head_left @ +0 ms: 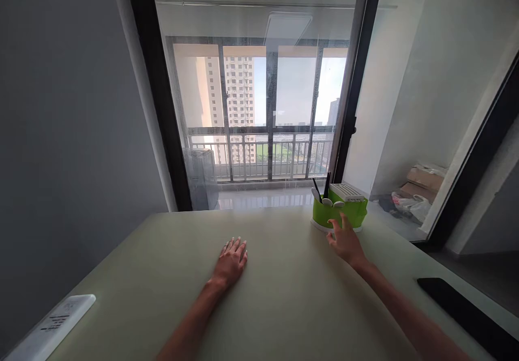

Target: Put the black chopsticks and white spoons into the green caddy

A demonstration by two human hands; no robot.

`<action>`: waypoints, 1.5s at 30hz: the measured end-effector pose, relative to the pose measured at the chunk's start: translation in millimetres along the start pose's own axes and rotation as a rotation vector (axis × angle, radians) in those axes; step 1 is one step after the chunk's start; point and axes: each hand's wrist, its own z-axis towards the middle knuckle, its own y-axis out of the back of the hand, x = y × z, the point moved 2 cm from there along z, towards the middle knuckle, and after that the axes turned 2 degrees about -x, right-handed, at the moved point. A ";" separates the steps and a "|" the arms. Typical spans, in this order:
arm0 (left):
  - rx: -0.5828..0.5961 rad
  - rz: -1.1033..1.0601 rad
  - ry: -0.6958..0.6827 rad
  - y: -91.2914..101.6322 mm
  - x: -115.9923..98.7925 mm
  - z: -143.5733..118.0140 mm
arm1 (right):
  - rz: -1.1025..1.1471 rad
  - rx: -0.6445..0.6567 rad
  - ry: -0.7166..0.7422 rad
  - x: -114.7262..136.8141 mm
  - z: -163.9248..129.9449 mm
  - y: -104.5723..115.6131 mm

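My left hand (232, 261) lies palm down on the pale table (275, 296), its fingers stretched out and nothing under them that I can see. Farther right, my right hand (344, 240) reaches up to a green and white utensil holder (353, 213) at the table's far edge. Its fingers are apart and bent in front of the holder's green side; whether they touch it I cannot tell. Dark sticks (326, 186) and several white rounded pieces (327, 202) stand at the holder's left part. A white slotted rack (346, 192) forms its top right.
On the table's left edge lies a white box with dark print (60, 320). A long black object (466, 312) rests along the right edge. Behind the table stands a dark-framed glass door (351, 128), with cardboard boxes (424, 182) and plastic bags (416, 205) on the floor beyond.
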 end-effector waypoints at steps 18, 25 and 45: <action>-0.020 -0.056 0.002 -2.4 1.8 -0.1 | 0.110 0.245 -0.034 40.4 28.7 5.5; -0.014 -0.062 0.008 -3.9 2.6 -0.9 | 0.207 0.218 0.096 100.1 -4.0 13.1; -0.182 -0.516 0.112 12.8 6.8 5.7 | 0.734 0.737 0.504 209.1 -113.6 130.6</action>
